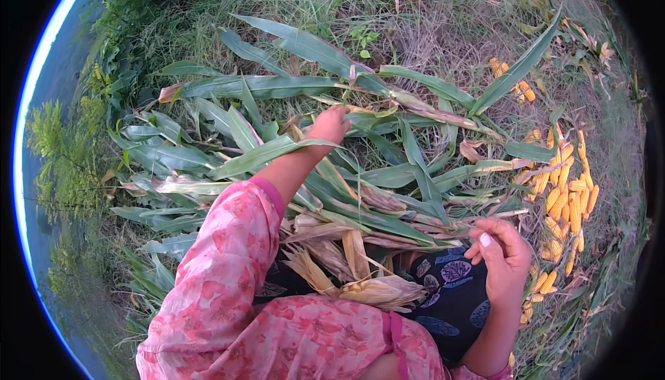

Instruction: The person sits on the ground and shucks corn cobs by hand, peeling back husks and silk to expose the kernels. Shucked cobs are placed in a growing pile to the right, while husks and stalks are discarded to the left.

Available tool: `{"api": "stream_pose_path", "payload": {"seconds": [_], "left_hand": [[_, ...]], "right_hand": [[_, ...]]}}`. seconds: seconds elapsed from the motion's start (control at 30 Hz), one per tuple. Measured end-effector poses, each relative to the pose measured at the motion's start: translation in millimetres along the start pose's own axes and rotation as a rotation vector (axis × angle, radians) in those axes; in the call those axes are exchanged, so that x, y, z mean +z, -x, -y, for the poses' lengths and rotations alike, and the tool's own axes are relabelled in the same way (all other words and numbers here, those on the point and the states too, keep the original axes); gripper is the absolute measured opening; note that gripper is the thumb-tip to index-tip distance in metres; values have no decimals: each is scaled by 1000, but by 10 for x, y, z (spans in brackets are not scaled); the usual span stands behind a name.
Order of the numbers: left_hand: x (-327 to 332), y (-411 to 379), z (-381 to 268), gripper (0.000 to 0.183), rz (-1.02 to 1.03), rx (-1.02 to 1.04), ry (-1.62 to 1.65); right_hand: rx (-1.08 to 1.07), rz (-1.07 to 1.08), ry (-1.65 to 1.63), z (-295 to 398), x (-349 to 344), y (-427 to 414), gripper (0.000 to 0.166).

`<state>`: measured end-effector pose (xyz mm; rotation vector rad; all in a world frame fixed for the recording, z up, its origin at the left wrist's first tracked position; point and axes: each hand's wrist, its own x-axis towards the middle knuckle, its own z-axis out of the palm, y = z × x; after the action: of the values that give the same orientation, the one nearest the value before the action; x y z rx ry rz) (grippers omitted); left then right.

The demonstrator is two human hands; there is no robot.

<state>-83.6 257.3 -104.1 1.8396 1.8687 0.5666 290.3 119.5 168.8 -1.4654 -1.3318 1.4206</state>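
Cut maize stalks with long green leaves (387, 175) lie in a heap before me. My left hand (332, 124) reaches over the middle of the heap, at a stalk and its leaves; its fingers are partly hidden, so I cannot tell whether they grip anything. A long green leaf (265, 156) lies across my left wrist. My right hand (501, 255) is raised by the cut stalk ends at the right, fingers curled loosely apart and holding nothing. Dry tan corn husks (382, 290) lie on my lap, over dark patterned cloth (452, 297).
Husked yellow corn cobs (566, 198) lie in a long pile on the grass at the right, with a smaller group of cobs (511, 78) farther up. Dry grass (431, 32) covers the ground beyond the stalks. Leafy green bushes (117, 32) stand at the upper left.
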Motion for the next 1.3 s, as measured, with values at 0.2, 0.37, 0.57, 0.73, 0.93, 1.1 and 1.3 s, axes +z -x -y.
{"api": "stream_pose_path", "payload": {"seconds": [0.2, 0.37, 0.57, 0.73, 0.93, 1.1, 1.3], "left_hand": [[548, -741, 109, 39, 87, 102, -198], [917, -1291, 248, 38, 80, 187, -475], [991, -1521, 460, 29, 262, 98, -569], [544, -1617, 358, 22, 150, 222, -429], [-469, -906, 134, 23, -46, 481, -426], [-1285, 707, 555, 25, 109, 43, -395], [-1631, 2273, 1271, 24, 75, 116, -386]], "right_hand": [[120, 75, 151, 22, 43, -393, 22], [239, 0, 149, -33, 73, -573, 22], [224, 33, 208, 35, 130, -775, 22], [203, 77, 282, 78, 143, -813, 21], [37, 176, 367, 74, 65, -692, 21], [-63, 216, 409, 47, 34, -456, 21], [-219, 253, 636, -256, 262, -125, 32]]}}
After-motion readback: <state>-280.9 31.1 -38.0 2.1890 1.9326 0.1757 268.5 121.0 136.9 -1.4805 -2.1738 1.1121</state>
